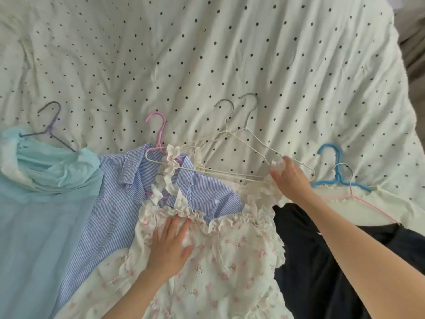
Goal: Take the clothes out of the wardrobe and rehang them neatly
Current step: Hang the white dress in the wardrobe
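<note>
On the polka-dot bed cover (207,54), the left hand (171,246) presses flat, fingers straight, on the floral ruffled top (230,261). The right hand (291,180) pinches that top's ruffled strap at the white wire hangers (232,155), beside the striped blue shirt (110,203).

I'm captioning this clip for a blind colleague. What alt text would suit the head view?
A person's left hand presses flat on a ruffled floral dress while the right hand pinches its shoulder ruffle at white wire hangers. Beside it on a polka-dot duvet lie a striped shirt and a pale blue garment, both on hangers.
</note>
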Available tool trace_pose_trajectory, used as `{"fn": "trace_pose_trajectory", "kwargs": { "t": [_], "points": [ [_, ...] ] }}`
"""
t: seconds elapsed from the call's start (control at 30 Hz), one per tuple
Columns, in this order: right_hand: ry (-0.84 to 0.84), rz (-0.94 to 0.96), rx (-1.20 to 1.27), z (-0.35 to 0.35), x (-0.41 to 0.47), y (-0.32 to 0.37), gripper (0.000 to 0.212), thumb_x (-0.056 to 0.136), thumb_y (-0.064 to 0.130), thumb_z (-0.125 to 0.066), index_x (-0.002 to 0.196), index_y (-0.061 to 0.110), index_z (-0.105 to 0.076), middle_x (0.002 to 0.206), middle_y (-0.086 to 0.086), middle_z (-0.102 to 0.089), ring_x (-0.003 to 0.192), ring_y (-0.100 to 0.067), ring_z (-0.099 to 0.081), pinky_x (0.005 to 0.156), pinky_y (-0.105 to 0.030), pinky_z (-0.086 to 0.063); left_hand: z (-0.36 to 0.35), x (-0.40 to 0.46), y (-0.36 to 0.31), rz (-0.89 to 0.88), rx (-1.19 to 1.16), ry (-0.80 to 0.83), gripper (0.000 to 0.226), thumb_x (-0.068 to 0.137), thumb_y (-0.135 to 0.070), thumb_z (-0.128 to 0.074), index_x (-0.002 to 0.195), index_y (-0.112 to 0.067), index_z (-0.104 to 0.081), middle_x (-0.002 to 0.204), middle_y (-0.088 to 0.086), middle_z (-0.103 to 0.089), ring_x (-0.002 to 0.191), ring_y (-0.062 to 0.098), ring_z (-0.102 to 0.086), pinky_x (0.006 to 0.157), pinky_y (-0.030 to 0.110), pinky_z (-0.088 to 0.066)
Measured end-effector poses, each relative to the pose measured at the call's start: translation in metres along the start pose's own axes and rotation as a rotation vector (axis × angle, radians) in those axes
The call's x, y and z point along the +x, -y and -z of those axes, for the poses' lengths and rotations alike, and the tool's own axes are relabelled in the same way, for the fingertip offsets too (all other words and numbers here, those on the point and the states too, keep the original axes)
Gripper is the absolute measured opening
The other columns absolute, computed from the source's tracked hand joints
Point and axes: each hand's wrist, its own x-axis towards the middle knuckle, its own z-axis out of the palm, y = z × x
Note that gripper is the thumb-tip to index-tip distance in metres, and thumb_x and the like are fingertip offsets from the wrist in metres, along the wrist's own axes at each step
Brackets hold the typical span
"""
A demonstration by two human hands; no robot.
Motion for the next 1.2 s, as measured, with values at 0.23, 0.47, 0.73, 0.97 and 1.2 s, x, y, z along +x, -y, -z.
{"fn": "trace_pose_trajectory", "kwargs": {
  "t": [0.23, 0.47, 0.73, 0.97, 1.2],
  "points": [
    [-0.19, 0.067, 0.188, 0.011, -0.017, 0.01, 0.018, 0.094, 0.024, -0.05, 0.092, 0.007, -0.058, 0.08, -0.011, -0.055, 0.081, -0.028, -0.051, 0.063, -0.028, -0.028, 0.017, -0.007, -0.008, 0.071, -0.107, 0.054, 0.061, 0.095, -0.045, -0.033, 0.147, -0.031, -0.004, 0.154, -0.007, 0.013, 0.142, 0.018, 0.017, 0.114, 0.046, 0.005],
    [-0.209, 0.076, 0.425, 0.049, -0.075, 0.017, 0.036, 0.087, 0.023, -0.063, 0.065, -0.004, -0.052, 0.053, -0.003, -0.036, 0.05, -0.014, -0.029, 0.05, -0.028, -0.021, 0.086, -0.038, -0.017, 0.049, -0.24, -0.163, 0.052, 0.098, -0.027, -0.038, 0.146, -0.019, -0.019, 0.156, 0.003, -0.006, 0.144, 0.017, -0.004, 0.114, 0.03, -0.009],
    [-0.307, 0.145, 0.742, 0.11, -0.187, 0.011, 0.043, 0.085, 0.024, -0.066, 0.057, -0.002, -0.048, 0.05, 0.002, -0.023, 0.046, -0.01, -0.019, 0.049, -0.026, -0.015, 0.177, -0.098, -0.046, -0.012, -0.317, -0.529, 0.05, 0.096, -0.023, -0.044, 0.143, -0.015, -0.03, 0.154, 0.008, -0.016, 0.142, 0.021, -0.014, 0.113, 0.036, -0.017],
    [-0.359, 0.285, 0.882, 0.188, -0.309, -0.016, 0.03, 0.08, 0.028, -0.069, 0.064, 0.003, -0.067, 0.063, -0.012, -0.044, 0.062, -0.018, -0.036, 0.056, -0.028, -0.025, 0.269, -0.163, -0.106, -0.146, -0.179, -0.855, 0.049, 0.098, -0.029, -0.037, 0.144, -0.013, -0.029, 0.152, 0.011, -0.022, 0.143, 0.027, -0.011, 0.114, 0.043, -0.008],
    [-0.579, 0.296, 0.981, 0.239, -0.429, -0.076, 0.019, 0.08, 0.017, -0.069, 0.068, 0.003, -0.071, 0.068, -0.007, -0.062, 0.068, -0.015, -0.052, 0.065, -0.026, -0.038, 0.293, -0.224, -0.195, -0.431, -0.154, -0.954, 0.036, 0.099, -0.032, -0.032, 0.081, -0.014, -0.059, 0.076, -0.002, -0.053, 0.076, 0.023, -0.049, 0.076, 0.037, -0.034]
  ]
}}
